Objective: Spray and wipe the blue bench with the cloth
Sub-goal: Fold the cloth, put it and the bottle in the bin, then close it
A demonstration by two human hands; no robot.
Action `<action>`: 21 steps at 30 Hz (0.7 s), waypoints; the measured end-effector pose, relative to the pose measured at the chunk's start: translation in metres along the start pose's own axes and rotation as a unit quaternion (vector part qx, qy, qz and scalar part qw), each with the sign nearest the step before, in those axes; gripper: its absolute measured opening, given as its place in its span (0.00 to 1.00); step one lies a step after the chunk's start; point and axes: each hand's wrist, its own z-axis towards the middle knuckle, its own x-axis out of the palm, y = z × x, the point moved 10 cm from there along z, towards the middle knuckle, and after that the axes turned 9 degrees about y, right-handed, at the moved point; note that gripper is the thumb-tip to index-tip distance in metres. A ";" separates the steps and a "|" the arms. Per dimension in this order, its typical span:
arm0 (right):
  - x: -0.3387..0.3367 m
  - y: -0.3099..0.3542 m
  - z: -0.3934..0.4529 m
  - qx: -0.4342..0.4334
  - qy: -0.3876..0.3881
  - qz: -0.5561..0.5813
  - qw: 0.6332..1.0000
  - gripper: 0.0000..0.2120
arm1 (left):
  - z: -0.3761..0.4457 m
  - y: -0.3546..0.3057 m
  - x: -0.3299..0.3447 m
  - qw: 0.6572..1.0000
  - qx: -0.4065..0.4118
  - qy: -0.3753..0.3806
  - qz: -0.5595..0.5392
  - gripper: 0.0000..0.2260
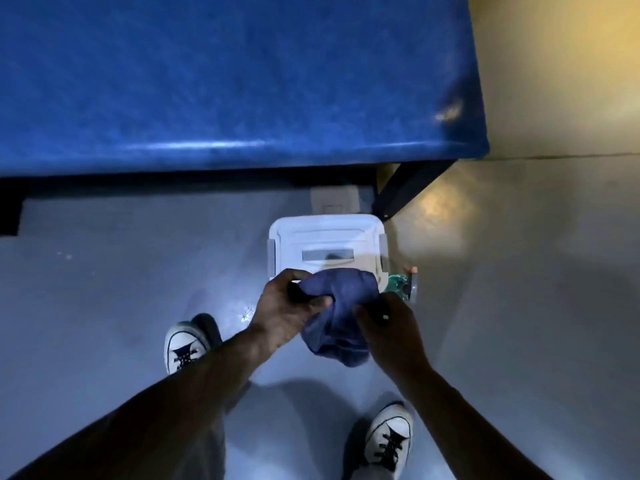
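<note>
Fingers: the fingers point(313, 301) of the left hand point(280, 311) are curling round one bunched end of the cloth point(337, 323) and gripping it.
Other hand: the right hand point(389, 325) is pinching the other side of the cloth, with its fingers bent into the folds.
Cloth: the dark blue cloth is hanging between both hands, low down, in front of the bench and not touching it.
Spray: a green thing point(398, 285) is peeking out just past the right hand; it may be the spray bottle, but I cannot tell for sure.
Done so far: it is looking like very little, because no cloth is wiping the bench.
Left to do: spraying and wiping are both waiting, I think.
Bench: the blue bench point(225, 81) is shining a bit along its front edge, with a pale scuffed patch point(448, 112) near its right corner.
Box: a white box point(325, 244) with a lid is sitting on the floor just under the bench edge.
Room: the grey floor point(104, 289) is glowing under a light, a yellowish wall point(561, 64) is standing at the right, and two white shoes point(185, 344) are standing on the floor.
</note>
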 end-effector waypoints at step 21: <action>0.115 -0.255 0.192 0.021 0.178 -0.115 0.977 0.17 | 0.164 0.233 0.045 0.933 0.014 0.004 0.360 0.11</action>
